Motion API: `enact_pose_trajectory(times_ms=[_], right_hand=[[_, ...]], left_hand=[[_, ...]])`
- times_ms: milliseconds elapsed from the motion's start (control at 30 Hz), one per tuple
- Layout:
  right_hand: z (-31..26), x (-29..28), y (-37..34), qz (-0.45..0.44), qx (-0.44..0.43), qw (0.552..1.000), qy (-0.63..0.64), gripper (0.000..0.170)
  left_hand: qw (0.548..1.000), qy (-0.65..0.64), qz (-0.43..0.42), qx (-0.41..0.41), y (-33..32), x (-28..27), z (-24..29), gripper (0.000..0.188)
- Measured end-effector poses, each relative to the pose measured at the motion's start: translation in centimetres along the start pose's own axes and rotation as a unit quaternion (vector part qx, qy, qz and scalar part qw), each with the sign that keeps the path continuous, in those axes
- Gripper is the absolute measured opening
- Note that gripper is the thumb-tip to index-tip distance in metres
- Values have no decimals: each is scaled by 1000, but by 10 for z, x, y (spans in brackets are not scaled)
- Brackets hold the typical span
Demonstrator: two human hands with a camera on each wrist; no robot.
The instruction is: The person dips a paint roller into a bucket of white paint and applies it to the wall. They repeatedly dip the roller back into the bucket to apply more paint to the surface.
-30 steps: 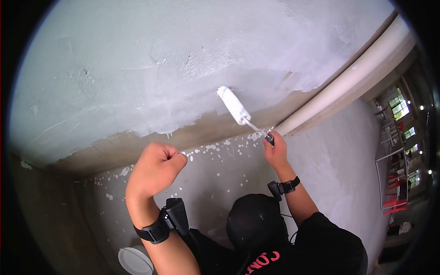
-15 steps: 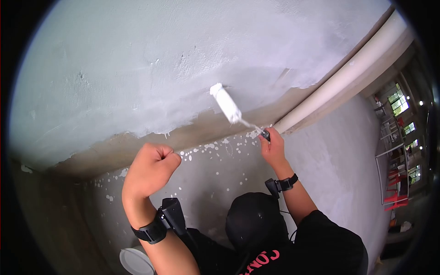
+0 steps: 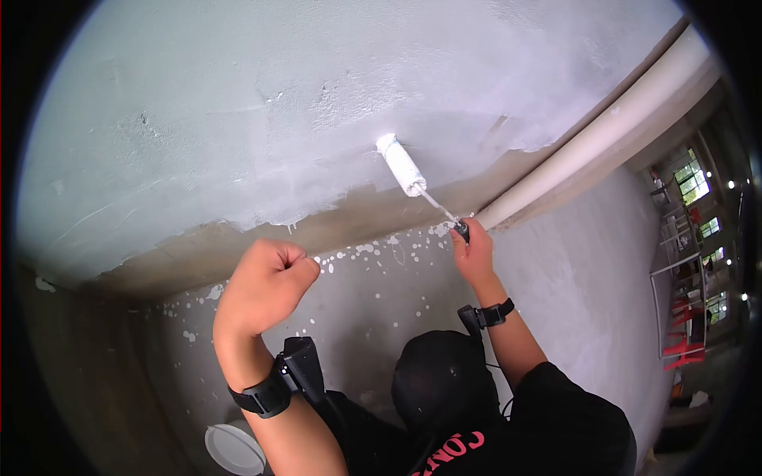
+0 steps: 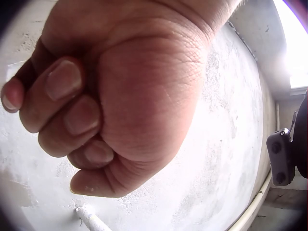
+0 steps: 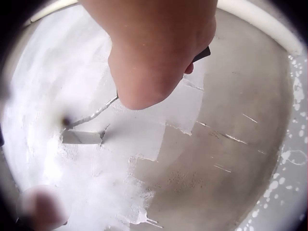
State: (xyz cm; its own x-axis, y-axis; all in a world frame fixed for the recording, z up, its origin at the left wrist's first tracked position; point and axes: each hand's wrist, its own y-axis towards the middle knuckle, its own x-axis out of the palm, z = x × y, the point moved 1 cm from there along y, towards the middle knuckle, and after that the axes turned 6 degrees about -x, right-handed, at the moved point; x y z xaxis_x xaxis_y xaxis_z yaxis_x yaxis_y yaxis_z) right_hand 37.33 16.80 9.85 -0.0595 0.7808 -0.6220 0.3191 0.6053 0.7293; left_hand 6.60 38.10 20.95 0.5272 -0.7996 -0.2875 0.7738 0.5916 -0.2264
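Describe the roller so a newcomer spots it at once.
The partly painted wall fills the upper head view, with a pale pipe slanting down its right. Left of the pipe's lower end is the roller: a stubby white cylinder on a thin rod, unlike the long pipe.

The person wears a black short-sleeved shirt (image 3: pixel 571 420) with pinkish-red capital letters (image 3: pixel 454 449), of which C, O and N can be read. A rounded black cap (image 3: pixel 443 381) with a small pale speck covers the head. Each wrist carries a black strap (image 3: pixel 266 398) with a dark, blocky camera (image 3: pixel 305 369) fixed to it. A thin black cable (image 3: pixel 506 408) curves near the right sleeve. The left hand (image 4: pixel 125 96) is bare, its nails short
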Motion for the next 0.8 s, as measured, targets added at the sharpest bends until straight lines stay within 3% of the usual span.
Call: enact_pose_trajectory(times_ms=[267,433,767,800], right_hand=[[10,5,0,16,9,1000,0,16],[8,2,-6,-10,60,998,12,16],[15,3,-14,39,36,998,22,16],[14,3,-14,12,71,997,20,16]], left_hand=[[1000,3,21,13,1,0,1,30],[1000,8,8,-5,0,1,0,29],[1000,22,16,-6,5,1,0,30],[1000,22,13,-8,4,2,0,30]])
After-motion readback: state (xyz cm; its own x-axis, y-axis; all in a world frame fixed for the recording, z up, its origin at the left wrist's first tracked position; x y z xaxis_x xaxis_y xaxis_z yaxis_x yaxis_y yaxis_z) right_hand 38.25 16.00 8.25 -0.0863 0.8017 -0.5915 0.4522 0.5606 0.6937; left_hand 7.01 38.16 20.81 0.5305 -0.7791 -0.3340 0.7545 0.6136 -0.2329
